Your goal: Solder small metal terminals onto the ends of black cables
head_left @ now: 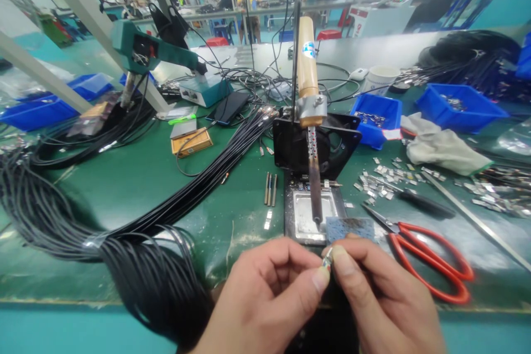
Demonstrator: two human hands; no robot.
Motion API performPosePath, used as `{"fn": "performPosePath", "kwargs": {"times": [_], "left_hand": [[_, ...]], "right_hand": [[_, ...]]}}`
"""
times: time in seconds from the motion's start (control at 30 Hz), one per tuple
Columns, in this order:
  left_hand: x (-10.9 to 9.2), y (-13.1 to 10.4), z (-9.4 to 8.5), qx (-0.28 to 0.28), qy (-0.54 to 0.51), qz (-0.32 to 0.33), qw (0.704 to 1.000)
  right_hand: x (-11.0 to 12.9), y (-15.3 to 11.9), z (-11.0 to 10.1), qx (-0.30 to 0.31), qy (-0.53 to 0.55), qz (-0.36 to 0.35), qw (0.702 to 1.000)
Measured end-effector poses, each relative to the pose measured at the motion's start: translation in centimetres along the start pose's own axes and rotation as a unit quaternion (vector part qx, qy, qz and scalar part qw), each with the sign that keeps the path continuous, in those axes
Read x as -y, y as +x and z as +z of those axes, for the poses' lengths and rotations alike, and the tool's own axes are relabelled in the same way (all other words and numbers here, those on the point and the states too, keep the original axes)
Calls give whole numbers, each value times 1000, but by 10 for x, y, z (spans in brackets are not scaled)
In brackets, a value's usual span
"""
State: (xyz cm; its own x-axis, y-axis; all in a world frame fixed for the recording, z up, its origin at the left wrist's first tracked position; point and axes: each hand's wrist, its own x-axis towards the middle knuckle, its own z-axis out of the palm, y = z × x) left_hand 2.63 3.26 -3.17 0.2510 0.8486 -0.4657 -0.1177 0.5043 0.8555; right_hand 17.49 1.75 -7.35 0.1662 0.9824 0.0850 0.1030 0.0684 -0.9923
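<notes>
My left hand [276, 287] and my right hand [379, 293] meet low in the view, fingertips pinched on a small metal connector [327, 259]. A bit of red and green shows at it, perhaps wire ends; the fingers hide the rest. Directly beyond my hands, a soldering iron [309, 66] with a wooden handle is clamped tip down over a shallow metal tray [296, 215]. A worn blue sponge [360, 227] lies just behind my right fingers. To the right of that hand rest red-handled scissors [435, 257].
A thick bundle of black cables [166, 204] runs along the left. Loose metal connector pieces [379, 182] are scattered at right, near a blue bin [375, 116] and a white glove [443, 146]. A black fan [286, 144] stands behind the iron. Several people are in the background.
</notes>
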Motion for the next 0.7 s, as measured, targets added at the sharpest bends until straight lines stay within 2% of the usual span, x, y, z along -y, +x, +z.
{"fn": "performPosePath", "kwargs": {"times": [0.27, 0.5, 0.57, 0.63, 0.7], "left_hand": [[2, 2, -2, 2, -3, -3, 1000], [1, -4, -1, -4, 1, -6, 1000], [5, -9, -3, 11, 8, -11, 1000], [17, -12, -6, 45, 58, 1, 997], [37, -14, -10, 101, 167, 59, 979]], "right_hand": [[-2, 2, -3, 17, -24, -11, 1000], [-5, -2, 0, -27, -18, -14, 999], [-9, -5, -1, -62, 10, -34, 997], [-11, -9, -6, -92, 58, -58, 992], [-11, -15, -17, -104, 94, -71, 988]]}}
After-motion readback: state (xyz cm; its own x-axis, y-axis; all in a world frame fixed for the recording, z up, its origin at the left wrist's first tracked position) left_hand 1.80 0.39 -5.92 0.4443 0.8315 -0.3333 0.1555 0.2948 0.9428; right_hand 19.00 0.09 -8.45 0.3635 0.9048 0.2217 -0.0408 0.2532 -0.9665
